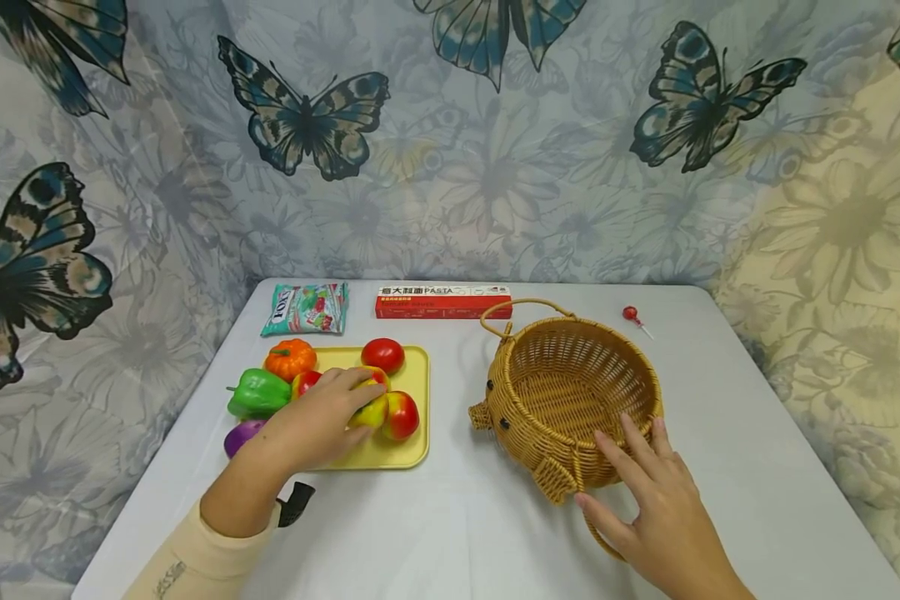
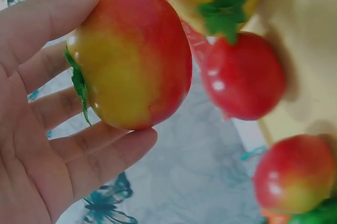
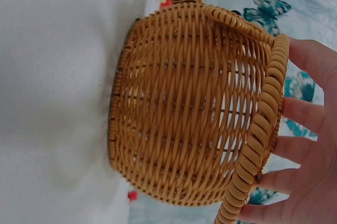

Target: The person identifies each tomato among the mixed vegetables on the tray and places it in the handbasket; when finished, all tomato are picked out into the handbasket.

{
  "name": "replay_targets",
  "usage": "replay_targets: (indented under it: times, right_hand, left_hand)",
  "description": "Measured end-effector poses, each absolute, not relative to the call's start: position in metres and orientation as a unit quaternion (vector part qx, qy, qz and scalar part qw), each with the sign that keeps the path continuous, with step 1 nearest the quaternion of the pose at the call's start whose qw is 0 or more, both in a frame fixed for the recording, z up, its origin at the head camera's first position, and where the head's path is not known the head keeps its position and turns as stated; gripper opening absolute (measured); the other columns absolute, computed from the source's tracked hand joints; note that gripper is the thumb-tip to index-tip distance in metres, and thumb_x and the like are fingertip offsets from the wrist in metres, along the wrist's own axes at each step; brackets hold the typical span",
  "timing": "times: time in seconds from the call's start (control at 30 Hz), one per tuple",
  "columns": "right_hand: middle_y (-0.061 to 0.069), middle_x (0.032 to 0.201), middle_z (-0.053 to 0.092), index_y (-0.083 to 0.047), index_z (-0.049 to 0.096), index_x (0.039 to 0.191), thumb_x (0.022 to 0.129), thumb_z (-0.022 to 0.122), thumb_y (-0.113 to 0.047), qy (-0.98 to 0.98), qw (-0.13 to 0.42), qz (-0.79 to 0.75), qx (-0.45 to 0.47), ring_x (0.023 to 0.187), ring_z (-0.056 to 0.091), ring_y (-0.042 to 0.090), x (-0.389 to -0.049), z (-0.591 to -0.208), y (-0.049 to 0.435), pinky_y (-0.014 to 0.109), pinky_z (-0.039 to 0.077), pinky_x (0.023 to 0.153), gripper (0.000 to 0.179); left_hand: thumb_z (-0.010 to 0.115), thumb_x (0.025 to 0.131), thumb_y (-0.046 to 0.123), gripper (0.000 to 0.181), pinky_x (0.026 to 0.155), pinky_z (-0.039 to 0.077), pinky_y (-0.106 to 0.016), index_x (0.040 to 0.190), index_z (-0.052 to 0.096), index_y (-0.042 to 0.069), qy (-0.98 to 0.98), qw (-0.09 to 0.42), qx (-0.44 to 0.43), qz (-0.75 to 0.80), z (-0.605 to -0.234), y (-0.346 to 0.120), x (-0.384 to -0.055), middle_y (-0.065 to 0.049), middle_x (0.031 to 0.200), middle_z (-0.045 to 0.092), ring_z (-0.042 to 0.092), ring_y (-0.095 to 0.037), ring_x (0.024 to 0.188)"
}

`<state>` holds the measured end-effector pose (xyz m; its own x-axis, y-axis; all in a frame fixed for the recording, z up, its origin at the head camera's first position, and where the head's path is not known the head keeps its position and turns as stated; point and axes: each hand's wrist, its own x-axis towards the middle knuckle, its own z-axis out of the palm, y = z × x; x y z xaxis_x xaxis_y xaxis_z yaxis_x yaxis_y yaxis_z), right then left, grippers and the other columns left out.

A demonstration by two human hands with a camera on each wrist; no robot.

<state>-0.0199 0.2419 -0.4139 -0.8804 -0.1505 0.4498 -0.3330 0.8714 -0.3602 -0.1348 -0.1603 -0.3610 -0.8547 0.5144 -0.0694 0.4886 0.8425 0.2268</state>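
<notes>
My left hand (image 1: 328, 421) is over the yellow tray (image 1: 416, 457), holding a red-and-yellow tomato (image 2: 131, 58) with a green leafy top. Thumb and fingers bend round its sides in the left wrist view. Beside it on the tray are another red-and-yellow tomato (image 1: 401, 416) and a red tomato (image 1: 382, 356). My right hand (image 1: 663, 508) rests at the near rim of a wicker basket (image 1: 577, 392) shaped like an animal. Its fingers are spread and fairly straight, the tips reaching over the rim. The basket's handle (image 3: 258, 140) hangs down near the thumb.
At the tray's left lie an orange pumpkin (image 1: 291, 358), a green bell pepper (image 1: 258, 393) and a purple vegetable (image 1: 242, 437). A teal snack bag (image 1: 307, 309) and a red pasta box (image 1: 442, 302) lie along the back edge. A red lollipop (image 1: 631, 314) is behind the basket.
</notes>
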Motion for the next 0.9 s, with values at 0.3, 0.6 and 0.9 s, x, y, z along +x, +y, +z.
replay_targets:
  times: [0.3,0.6,0.9]
  right_hand:
    - [0.021,0.159,0.042,-0.018,0.059,0.145,0.075,0.090,-0.036,-0.944,0.207,0.224,0.122,0.151,0.020,0.053,-0.019,-0.414,0.241,0.081,0.027,0.106,0.079]
    - [0.018,0.161,0.040,-0.017,0.060,0.144,0.075,0.090,-0.036,-0.945,0.204,0.229,0.118,0.151,0.021,0.053,-0.017,-0.413,0.241,0.084,0.029,0.100,0.078]
    - [0.019,0.160,0.041,-0.020,0.060,0.145,0.075,0.090,-0.035,-0.944,0.206,0.228,0.118,0.152,0.021,0.051,-0.018,-0.414,0.240,0.084,0.030,0.100,0.078]
  left_hand:
    - [0.076,0.093,0.028,0.054,0.104,0.053,-0.047,0.144,0.060,0.019,0.942,0.044,0.319,0.099,-0.332,-0.140,-0.144,-0.012,0.152,0.050,0.045,-0.034,0.138]
    - [0.074,0.096,0.030,0.053,0.111,0.047,-0.044,0.145,0.059,0.020,0.918,0.047,0.382,0.091,-0.311,-0.115,-0.155,-0.010,0.153,0.048,0.044,-0.032,0.140]
    - [0.074,0.096,0.032,0.054,0.110,0.048,-0.041,0.147,0.056,0.024,0.902,0.056,0.421,0.077,-0.293,-0.086,-0.170,-0.006,0.155,0.046,0.041,-0.028,0.141]
